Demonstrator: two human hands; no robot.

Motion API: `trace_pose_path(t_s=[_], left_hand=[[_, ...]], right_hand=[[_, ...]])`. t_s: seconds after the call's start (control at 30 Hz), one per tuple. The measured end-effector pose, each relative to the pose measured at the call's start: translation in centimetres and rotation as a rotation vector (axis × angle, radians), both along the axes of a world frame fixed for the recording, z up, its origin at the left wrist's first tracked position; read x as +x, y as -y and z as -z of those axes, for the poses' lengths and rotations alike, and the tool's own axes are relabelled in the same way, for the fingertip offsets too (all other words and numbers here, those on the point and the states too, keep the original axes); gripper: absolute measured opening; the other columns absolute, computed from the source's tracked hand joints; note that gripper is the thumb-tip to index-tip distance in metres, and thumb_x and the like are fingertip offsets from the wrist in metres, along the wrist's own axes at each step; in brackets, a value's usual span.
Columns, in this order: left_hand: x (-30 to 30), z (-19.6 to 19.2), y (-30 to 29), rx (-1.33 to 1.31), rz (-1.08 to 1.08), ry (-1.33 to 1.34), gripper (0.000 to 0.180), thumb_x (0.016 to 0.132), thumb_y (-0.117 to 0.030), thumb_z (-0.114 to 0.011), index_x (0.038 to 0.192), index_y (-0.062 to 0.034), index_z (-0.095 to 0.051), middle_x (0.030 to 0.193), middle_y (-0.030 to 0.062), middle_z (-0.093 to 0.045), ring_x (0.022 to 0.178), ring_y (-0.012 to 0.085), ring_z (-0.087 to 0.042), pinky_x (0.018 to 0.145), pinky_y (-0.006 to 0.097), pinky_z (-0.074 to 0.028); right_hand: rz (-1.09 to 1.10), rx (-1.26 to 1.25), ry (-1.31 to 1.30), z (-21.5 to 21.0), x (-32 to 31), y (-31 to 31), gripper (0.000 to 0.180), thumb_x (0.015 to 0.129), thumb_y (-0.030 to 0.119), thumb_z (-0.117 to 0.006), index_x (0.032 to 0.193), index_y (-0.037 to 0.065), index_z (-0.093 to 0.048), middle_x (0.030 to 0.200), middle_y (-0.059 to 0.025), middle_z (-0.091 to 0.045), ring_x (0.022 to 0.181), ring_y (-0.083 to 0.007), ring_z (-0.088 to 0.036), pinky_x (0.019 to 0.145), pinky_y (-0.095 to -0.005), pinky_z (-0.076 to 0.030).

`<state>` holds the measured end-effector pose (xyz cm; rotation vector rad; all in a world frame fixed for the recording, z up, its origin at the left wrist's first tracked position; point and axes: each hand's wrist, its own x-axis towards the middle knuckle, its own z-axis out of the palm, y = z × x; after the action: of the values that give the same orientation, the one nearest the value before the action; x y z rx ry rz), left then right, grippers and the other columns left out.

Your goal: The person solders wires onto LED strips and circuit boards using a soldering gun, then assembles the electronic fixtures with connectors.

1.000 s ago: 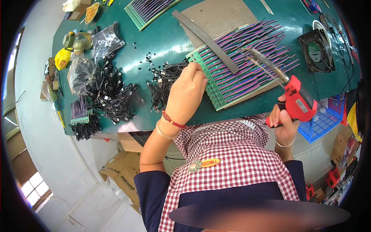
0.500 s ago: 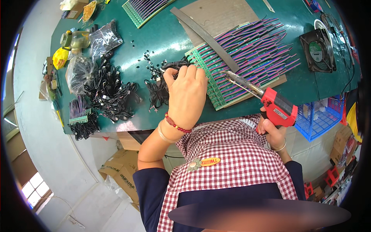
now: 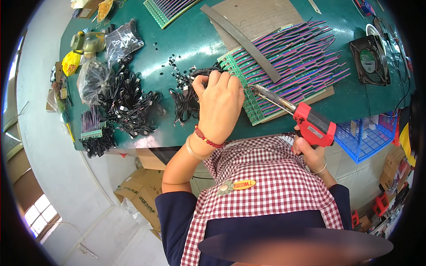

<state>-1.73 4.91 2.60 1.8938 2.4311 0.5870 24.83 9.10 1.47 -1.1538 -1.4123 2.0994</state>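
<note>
My right hand (image 3: pixel 309 150) grips a red and black soldering gun (image 3: pixel 316 125) by its handle. The gun's metal tip points left, at the green strip of a circuit board panel (image 3: pixel 239 73), close to my left fingers. My left hand (image 3: pixel 220 104) is closed in a pinch at the panel's left edge; its fingertips and whatever they hold are hidden. Rows of black, pink and blue wires (image 3: pixel 306 57) cover the panel. Black cables (image 3: pixel 184 104) lie bunched just left of my left hand, some running behind it to the panel. A dark flat bar (image 3: pixel 248 44) rests across the wires.
Further left on the green table (image 3: pixel 177 37) lie a large cable heap (image 3: pixel 131 104), plastic bags (image 3: pixel 124 42) and small black pieces (image 3: pixel 172 64). A second wired panel (image 3: pixel 166 11) is at the back. A black fan (image 3: pixel 369 60) stands right, above a blue crate (image 3: pixel 366 137).
My right hand has brought the soldering gun left, its tip now closer to my left fingers. My left hand keeps its pinch at the panel edge. The view has shifted slightly.
</note>
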Motion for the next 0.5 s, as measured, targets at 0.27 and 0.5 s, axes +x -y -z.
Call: trace_pose_path(t_s=[0.27,0.5], left_hand=[[-0.1,0.2,0.0,0.008,-0.005,-0.001,0.011,0.071,-0.008,-0.065,0.072,-0.0089,-0.053,0.070,0.0032,-0.050,0.076,0.0218,-0.051,0.079,0.039,-0.033],[-0.1,0.1,-0.1,0.010,0.007,0.003,0.012,0.071,-0.007,-0.065,0.072,-0.0089,-0.053,0.069,0.0035,-0.049,0.076,0.0219,-0.051,0.079,0.039,-0.033]], right_hand=[[-0.130,0.261,0.053,1.2,1.4,0.7,0.027,0.085,0.004,-0.056,0.109,-0.002,-0.048,0.071,-0.0050,-0.053,0.058,-0.0111,-0.050,0.055,-0.0261,-0.043],[-0.129,0.273,0.080,0.8,1.2,0.8,0.018,0.084,0.003,-0.057,0.101,-0.002,-0.053,0.077,-0.0041,-0.055,0.064,-0.0105,-0.052,0.058,-0.0258,-0.044]])
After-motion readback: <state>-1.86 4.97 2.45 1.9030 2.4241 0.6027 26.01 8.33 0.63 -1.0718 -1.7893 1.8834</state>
